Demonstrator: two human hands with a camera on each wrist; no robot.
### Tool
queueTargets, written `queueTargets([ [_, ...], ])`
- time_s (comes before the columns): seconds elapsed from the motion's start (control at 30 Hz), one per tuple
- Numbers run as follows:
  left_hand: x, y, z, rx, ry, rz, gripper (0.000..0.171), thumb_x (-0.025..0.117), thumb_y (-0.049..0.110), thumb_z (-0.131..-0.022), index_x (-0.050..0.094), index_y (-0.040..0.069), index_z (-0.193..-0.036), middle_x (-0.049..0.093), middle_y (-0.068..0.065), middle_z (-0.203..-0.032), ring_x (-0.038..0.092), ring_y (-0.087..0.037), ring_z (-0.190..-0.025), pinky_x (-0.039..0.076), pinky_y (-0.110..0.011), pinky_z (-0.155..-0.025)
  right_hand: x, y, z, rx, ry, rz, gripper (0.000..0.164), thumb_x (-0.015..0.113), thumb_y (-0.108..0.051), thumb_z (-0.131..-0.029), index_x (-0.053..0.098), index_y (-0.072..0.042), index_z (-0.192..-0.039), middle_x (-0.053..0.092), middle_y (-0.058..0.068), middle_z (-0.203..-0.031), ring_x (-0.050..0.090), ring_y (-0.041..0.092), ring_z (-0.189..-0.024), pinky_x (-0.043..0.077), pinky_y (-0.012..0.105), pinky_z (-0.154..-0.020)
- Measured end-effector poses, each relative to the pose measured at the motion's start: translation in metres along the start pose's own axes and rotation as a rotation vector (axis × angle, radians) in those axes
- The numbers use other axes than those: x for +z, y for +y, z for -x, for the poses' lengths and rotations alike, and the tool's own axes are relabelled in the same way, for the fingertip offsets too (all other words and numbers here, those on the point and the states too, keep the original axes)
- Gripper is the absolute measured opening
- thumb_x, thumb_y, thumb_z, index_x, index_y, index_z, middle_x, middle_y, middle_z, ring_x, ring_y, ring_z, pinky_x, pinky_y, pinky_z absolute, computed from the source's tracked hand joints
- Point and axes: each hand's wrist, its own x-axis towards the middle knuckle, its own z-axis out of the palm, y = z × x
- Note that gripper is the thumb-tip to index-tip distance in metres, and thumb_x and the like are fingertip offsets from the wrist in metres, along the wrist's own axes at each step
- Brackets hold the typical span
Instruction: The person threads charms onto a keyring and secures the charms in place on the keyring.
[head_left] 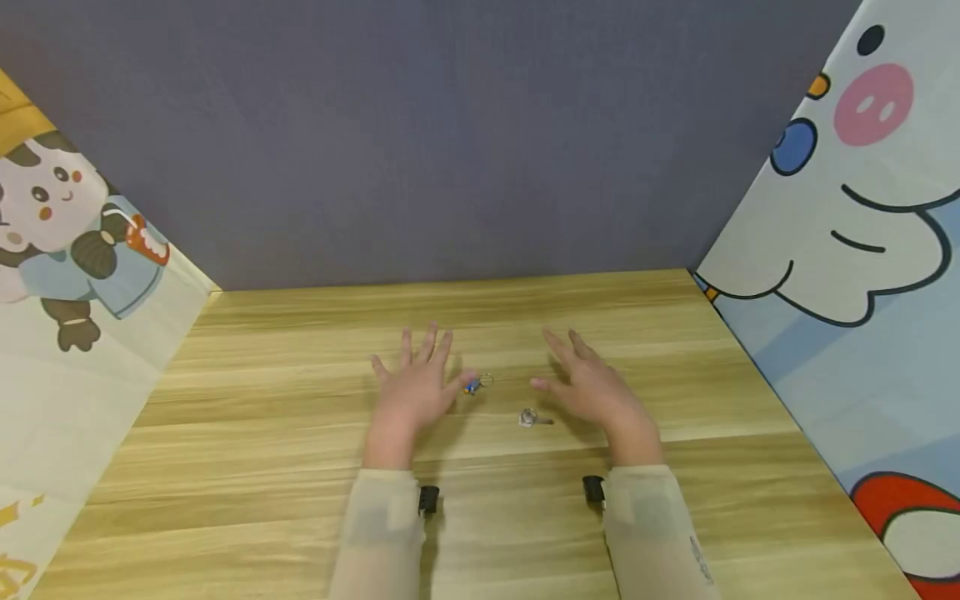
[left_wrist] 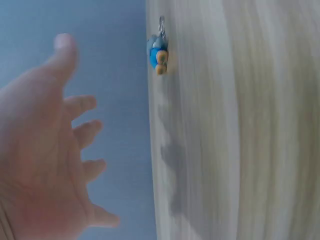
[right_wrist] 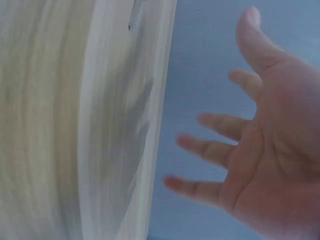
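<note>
A small keychain with a blue and orange figure (head_left: 471, 387) and a metal ring lies on the wooden table. In the left wrist view the same figure (left_wrist: 159, 54) hangs from a short chain. Nearer the front and to the right lies a key (head_left: 543, 421) with a ring and a pale tag whose details are too small to tell. My left hand (head_left: 415, 393) hovers over the table with fingers spread, its thumb close to the figure. My right hand (head_left: 596, 393), also with fingers extended, is above the table right of the key. Both hands hold nothing.
The wood-grain table (head_left: 247, 433) meets a grey back panel (head_left: 450, 150). Side panels with cartoon prints stand at left (head_left: 90, 400) and right (head_left: 795, 250). A dark strap piece (head_left: 428, 500) sits at the left wrist, another (head_left: 593, 489) at the right.
</note>
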Motion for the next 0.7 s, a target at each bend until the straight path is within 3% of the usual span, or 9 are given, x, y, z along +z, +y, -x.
queueTargets([
  [0.1,0.003,0.004,-0.002,0.03,-0.046,0.014,0.084,0.048,0.071,-0.103,0.025,0.026,-0.17,0.011,-0.003,-0.181,0.005,-0.042,-0.167,0.013,-0.083,-0.122,0.001,0.0,-0.001,-0.034,-0.035,-0.044,0.085,0.069,-0.052,-0.101,0.023,-0.033,-0.171,0.027,0.025,-0.173,0.038,0.056,-0.152,0.035,0.075,-0.118],
  [0.23,0.008,0.01,-0.005,0.082,-0.099,0.078,0.079,0.063,0.058,-0.102,0.035,0.024,-0.167,0.023,-0.009,-0.178,0.022,-0.043,-0.164,0.029,-0.077,-0.121,0.006,0.001,-0.003,-0.083,-0.086,-0.119,0.079,0.077,-0.043,-0.098,0.04,-0.028,-0.165,0.052,0.022,-0.156,0.057,0.044,-0.138,0.046,0.065,-0.114],
  [0.43,0.014,0.01,-0.013,0.146,-0.09,0.097,0.071,0.077,0.047,-0.097,0.051,0.023,-0.159,0.048,-0.008,-0.162,0.042,-0.038,-0.151,0.044,-0.068,-0.115,0.012,0.01,-0.007,-0.153,-0.178,-0.21,0.072,0.083,-0.033,-0.094,0.053,-0.02,-0.158,0.062,0.016,-0.151,0.063,0.033,-0.13,0.052,0.055,-0.111],
  [0.7,0.021,0.005,-0.023,0.172,-0.132,0.224,0.058,0.081,0.036,-0.095,0.062,0.024,-0.148,0.056,-0.01,-0.15,0.054,-0.039,-0.141,0.047,-0.065,-0.114,0.016,0.017,-0.014,-0.195,-0.264,-0.265,0.049,0.084,-0.021,-0.093,0.069,-0.014,-0.139,0.07,0.006,-0.138,0.057,0.022,-0.112,0.049,0.04,-0.097],
])
